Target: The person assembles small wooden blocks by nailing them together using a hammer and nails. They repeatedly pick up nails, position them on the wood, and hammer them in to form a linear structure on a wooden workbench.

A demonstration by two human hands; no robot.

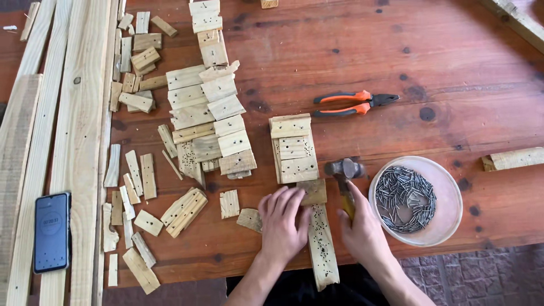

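Observation:
My left hand (281,222) lies flat on the near part of a reddish wooden table (351,51), its fingers against a long pale wooden strip (322,246) full of nail holes that sticks out over the table's near edge. A small square block (313,191) sits at the strip's far end. My right hand (362,229) grips the yellow handle of a hammer (344,171), whose steel head rests just right of that block. A stack of short boards (293,148) lies just beyond the block.
A clear round bowl (447,184) of nails stands right of the hammer. Orange-handled pliers (352,102) lie farther back. Many short wood offcuts (204,113) cover the table's left half. Long planks (73,141) and a phone (51,232) lie at far left.

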